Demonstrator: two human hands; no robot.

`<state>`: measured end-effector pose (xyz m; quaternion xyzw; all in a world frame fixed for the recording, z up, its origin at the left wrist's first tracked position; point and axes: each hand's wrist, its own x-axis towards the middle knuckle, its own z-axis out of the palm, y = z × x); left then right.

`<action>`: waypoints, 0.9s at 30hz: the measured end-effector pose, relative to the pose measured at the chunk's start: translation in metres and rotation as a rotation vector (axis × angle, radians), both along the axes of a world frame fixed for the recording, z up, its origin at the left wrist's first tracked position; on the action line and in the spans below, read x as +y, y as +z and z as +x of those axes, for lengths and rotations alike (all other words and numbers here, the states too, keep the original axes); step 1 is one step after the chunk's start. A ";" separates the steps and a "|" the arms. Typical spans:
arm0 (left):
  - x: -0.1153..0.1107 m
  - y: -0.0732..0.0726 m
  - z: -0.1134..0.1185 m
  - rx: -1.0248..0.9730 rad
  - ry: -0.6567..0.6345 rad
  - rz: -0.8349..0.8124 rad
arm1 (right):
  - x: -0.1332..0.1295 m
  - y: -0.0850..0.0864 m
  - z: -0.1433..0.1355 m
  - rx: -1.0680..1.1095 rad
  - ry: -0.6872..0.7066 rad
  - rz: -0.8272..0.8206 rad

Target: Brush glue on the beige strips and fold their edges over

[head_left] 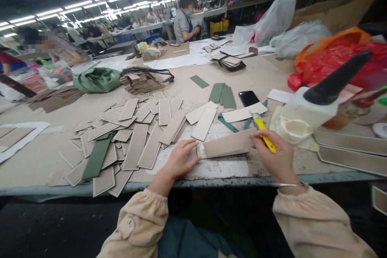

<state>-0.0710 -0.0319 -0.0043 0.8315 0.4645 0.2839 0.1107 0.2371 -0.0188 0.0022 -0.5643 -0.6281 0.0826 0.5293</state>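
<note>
My right hand (276, 157) grips a brush with a yellow handle (267, 141), bristles pointing up and away. Its thumb and fingertips also meet the right end of a beige strip (228, 144), which is slightly raised off the white sheet (238, 166). At the strip's left end, beside a pale patch, my left hand (181, 157) rests with fingers and thumb spread. Just beyond lies a pale strip (242, 113) on teal pieces, under the brush tip. To the left spreads a pile of beige pieces with light edges (135, 145), with a green strip (98, 154) on top.
On the right stands a white plastic bottle (314, 109) with a black nozzle, near red and orange bags (335, 60). A phone (248, 98) and green pieces (222, 94) lie ahead. Further back are tied bundles (140, 80) and a person in grey (183, 26).
</note>
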 end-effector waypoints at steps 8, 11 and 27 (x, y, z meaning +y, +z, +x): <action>0.013 0.009 0.011 0.174 -0.090 -0.131 | -0.002 0.010 0.007 0.054 -0.096 0.021; 0.007 0.013 0.015 0.194 -0.111 -0.146 | -0.002 0.011 0.009 0.089 -0.089 0.000; -0.026 0.009 -0.012 -0.001 -0.103 -0.033 | -0.025 -0.001 -0.006 0.105 0.047 -0.159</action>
